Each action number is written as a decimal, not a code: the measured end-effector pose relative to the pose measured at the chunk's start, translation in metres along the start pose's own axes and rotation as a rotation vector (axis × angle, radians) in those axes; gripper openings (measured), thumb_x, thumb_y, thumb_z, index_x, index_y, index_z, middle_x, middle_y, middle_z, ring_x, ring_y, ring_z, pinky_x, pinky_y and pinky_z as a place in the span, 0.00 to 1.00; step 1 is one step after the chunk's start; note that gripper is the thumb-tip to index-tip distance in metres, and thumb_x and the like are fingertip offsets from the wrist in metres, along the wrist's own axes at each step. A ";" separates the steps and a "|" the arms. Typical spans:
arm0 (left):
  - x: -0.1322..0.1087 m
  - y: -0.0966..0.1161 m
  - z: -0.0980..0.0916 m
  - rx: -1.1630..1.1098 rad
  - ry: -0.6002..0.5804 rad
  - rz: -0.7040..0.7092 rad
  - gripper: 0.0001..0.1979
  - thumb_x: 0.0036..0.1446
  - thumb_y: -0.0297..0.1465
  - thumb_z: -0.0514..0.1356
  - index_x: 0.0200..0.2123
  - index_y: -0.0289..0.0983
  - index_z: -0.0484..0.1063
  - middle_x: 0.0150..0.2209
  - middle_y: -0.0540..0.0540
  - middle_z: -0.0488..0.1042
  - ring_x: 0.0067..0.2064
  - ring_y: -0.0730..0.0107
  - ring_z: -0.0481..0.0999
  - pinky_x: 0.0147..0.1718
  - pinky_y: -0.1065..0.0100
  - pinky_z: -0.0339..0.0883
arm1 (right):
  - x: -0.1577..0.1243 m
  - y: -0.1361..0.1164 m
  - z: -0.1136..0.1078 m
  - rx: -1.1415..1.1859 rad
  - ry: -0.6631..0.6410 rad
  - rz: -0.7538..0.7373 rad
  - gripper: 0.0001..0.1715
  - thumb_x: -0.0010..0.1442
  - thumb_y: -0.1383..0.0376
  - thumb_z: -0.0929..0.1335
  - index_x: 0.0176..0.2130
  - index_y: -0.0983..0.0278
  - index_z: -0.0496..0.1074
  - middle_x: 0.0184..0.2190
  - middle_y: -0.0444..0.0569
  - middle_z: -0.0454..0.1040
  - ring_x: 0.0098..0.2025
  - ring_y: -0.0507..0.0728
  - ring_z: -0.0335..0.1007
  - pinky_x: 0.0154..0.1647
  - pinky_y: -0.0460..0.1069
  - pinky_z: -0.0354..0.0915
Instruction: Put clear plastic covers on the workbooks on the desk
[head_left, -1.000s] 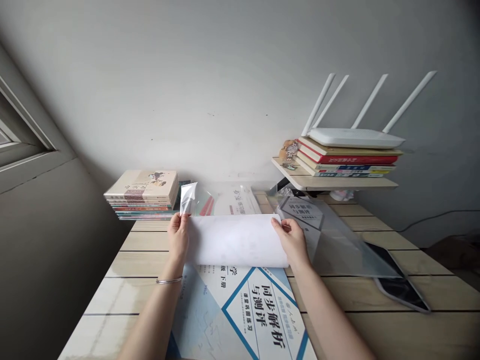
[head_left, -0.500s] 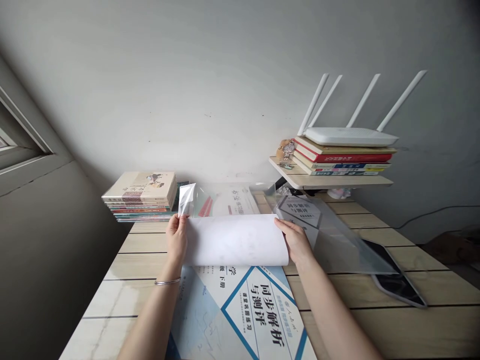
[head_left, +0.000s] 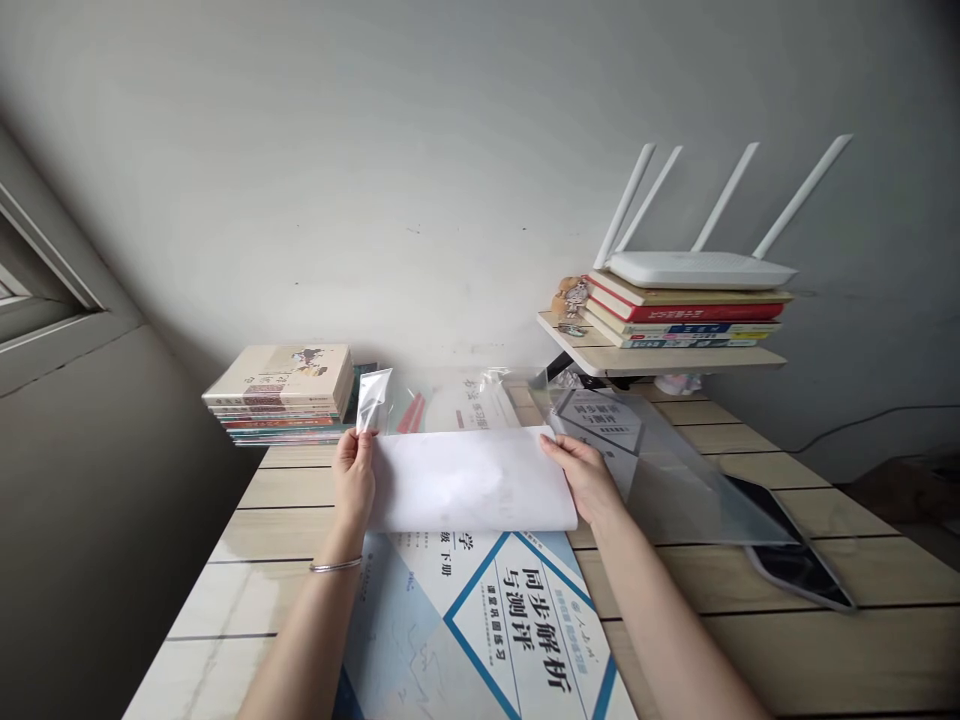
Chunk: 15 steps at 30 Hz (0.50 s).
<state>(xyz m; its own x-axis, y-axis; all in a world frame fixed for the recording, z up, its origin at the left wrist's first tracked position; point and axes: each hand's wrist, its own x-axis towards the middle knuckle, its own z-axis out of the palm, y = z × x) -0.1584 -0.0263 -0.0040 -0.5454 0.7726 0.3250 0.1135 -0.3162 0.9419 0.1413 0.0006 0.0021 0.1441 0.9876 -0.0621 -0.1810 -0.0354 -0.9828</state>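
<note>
A white sheet of paper [head_left: 472,482] spans the space between my two hands, its upper edge raised. My left hand [head_left: 354,478] pinches its left corner, together with clear plastic film [head_left: 375,392] that stands up there. The right corner is held between the thumb and fingers of my right hand [head_left: 583,474]. Below the sheet, a blue and white book [head_left: 480,630] lies on the wooden table [head_left: 300,490]. Behind the sheet, a pale booklet with a red mark [head_left: 469,400] shows through the film. A grey-printed cover [head_left: 600,425] lies to the right under clear plastic.
A stack of books [head_left: 279,390] is at the back left. On the right, a raised shelf [head_left: 667,362] bears books [head_left: 690,312], a white router [head_left: 701,270] and a small figurine [head_left: 571,297]. A dark phone [head_left: 806,570] lies partly under the plastic.
My right hand has shifted slightly left along the sheet's upper edge. My left hand has stayed in place.
</note>
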 end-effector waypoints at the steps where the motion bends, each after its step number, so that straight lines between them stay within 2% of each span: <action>1: 0.000 0.000 0.000 0.001 0.000 0.005 0.14 0.56 0.44 0.57 0.31 0.38 0.71 0.29 0.50 0.69 0.34 0.69 0.65 0.36 0.70 0.60 | 0.000 0.000 0.000 0.004 0.001 -0.013 0.21 0.34 0.52 0.78 0.24 0.63 0.74 0.21 0.44 0.74 0.23 0.55 0.67 0.24 0.48 0.62; 5: -0.001 0.001 0.000 0.007 0.002 0.013 0.14 0.56 0.43 0.58 0.30 0.39 0.71 0.28 0.51 0.69 0.33 0.70 0.65 0.35 0.71 0.59 | 0.000 0.005 0.000 0.049 0.033 -0.061 0.27 0.39 0.50 0.76 0.36 0.62 0.79 0.32 0.48 0.79 0.35 0.59 0.73 0.32 0.49 0.67; 7: -0.001 0.003 0.000 0.008 0.007 0.013 0.14 0.55 0.43 0.58 0.29 0.39 0.71 0.28 0.51 0.69 0.33 0.70 0.65 0.35 0.71 0.59 | -0.001 0.005 0.000 0.068 0.035 -0.061 0.28 0.41 0.49 0.75 0.39 0.62 0.79 0.35 0.49 0.80 0.39 0.60 0.73 0.36 0.49 0.68; 12: -0.002 0.006 0.002 0.008 -0.007 0.009 0.14 0.55 0.44 0.58 0.29 0.39 0.71 0.29 0.50 0.70 0.34 0.68 0.66 0.36 0.71 0.60 | -0.007 -0.002 -0.003 0.041 -0.102 -0.025 0.25 0.41 0.51 0.75 0.37 0.62 0.80 0.37 0.50 0.80 0.37 0.60 0.72 0.32 0.48 0.66; 15: -0.002 0.005 0.002 0.009 -0.006 0.014 0.14 0.55 0.44 0.58 0.29 0.39 0.71 0.29 0.49 0.71 0.34 0.68 0.67 0.37 0.70 0.61 | -0.005 0.000 -0.006 0.014 -0.063 -0.032 0.23 0.39 0.51 0.75 0.32 0.63 0.80 0.32 0.49 0.79 0.33 0.59 0.71 0.29 0.48 0.65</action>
<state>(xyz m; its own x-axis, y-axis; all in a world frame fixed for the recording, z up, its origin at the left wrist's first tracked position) -0.1549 -0.0278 -0.0001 -0.5390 0.7713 0.3386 0.1287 -0.3218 0.9380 0.1466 -0.0050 0.0013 0.0890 0.9958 -0.0194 -0.1905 -0.0021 -0.9817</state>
